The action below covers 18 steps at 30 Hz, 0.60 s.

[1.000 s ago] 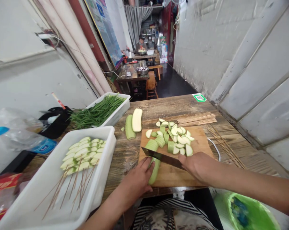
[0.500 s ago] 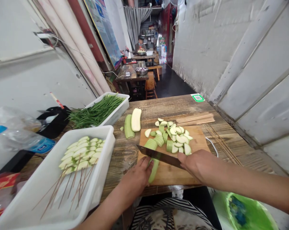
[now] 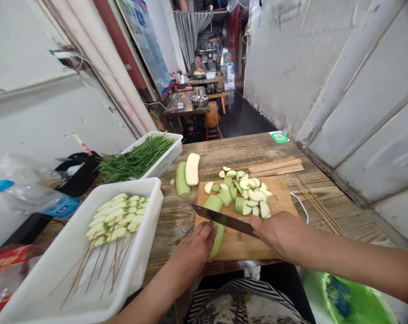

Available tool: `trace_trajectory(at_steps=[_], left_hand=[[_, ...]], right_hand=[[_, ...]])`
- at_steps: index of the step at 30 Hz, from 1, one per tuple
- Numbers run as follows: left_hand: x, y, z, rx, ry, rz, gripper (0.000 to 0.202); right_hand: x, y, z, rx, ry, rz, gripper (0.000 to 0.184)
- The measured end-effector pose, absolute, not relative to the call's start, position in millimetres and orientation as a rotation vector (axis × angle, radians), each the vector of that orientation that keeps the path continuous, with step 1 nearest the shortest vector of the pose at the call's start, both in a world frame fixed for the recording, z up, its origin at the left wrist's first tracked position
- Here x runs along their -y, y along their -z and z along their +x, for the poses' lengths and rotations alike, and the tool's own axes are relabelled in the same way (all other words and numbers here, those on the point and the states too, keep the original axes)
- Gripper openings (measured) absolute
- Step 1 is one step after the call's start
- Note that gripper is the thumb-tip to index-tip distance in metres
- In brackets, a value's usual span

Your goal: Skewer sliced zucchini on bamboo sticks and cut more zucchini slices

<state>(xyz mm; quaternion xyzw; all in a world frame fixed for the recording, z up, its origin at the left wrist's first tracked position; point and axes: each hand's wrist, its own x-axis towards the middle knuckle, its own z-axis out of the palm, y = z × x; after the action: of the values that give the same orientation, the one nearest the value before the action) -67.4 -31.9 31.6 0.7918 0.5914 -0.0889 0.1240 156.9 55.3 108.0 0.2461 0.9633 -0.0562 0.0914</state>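
My right hand (image 3: 274, 234) is closed around the handle end of a kitchen knife (image 3: 224, 219), whose dark blade lies across a pale green zucchini piece (image 3: 217, 240) on the wooden cutting board (image 3: 244, 247). With bent fingers, my left hand (image 3: 199, 245) grips that zucchini just on the near side of the blade. Beyond the blade, thin slices (image 3: 213, 203) still stand in a row. A heap of cut zucchini chunks (image 3: 254, 193) covers the far part of the board. Two zucchini halves (image 3: 192, 169) rest on the table left of the board.
Bamboo skewers (image 3: 274, 167) lie behind and right of the board. A white tray (image 3: 123, 288) with skewered zucchini slices stands left, near another tray (image 3: 166, 157) of green chives (image 3: 136, 159). A plastic bottle (image 3: 38, 198) is far left, a green bin (image 3: 362, 297) low right. Someone (image 3: 197, 60) sits far back.
Both hands and the knife hold nearly the same place over the zucchini. The view has shifted very slightly; nothing else visibly moves.
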Motion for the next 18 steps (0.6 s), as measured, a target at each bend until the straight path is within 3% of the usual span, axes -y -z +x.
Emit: trace_trajectory(at_steps=[18], left_hand=[[36.7, -25.7, -70.4, -1.743, 0.163, 2.295, 0.056]], right_hand=[[-55.5, -119.7, 155.4, -2.883, 0.120, 0.687, 0.015]])
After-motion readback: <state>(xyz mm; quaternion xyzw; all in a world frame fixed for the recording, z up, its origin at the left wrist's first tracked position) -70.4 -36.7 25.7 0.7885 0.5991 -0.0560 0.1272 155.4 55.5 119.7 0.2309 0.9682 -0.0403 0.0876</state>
